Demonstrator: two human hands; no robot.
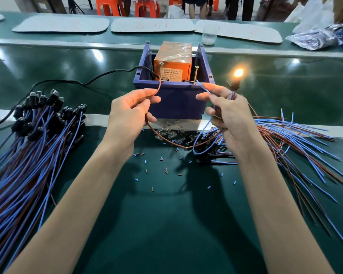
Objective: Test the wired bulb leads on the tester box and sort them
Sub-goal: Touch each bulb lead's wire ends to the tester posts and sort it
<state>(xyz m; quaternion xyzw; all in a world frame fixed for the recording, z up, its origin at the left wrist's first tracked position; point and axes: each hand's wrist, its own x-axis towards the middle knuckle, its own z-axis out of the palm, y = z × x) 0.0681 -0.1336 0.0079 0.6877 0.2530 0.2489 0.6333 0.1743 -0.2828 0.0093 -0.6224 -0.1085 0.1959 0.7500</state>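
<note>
An orange tester box [172, 62] stands in a blue bin [176, 99], with two upright screws on its front. My left hand [130, 113] pinches a red-brown lead [156, 89] whose tip reaches the left screw. My right hand [224, 113] pinches the blue lead [204, 89] against the right screw and also holds the black bulb socket [235, 85]. Its bulb [238, 73] glows orange above my right fingers. The two leads hang in a loop below my hands.
A bundle of wired sockets [38, 119] lies on the left of the green table. Loose blue and brown leads [285, 135] spread on the right. Bare glass bulbs [166, 133] and cut insulation bits [162, 171] lie in front of the bin. A black cable [67, 82] runs left.
</note>
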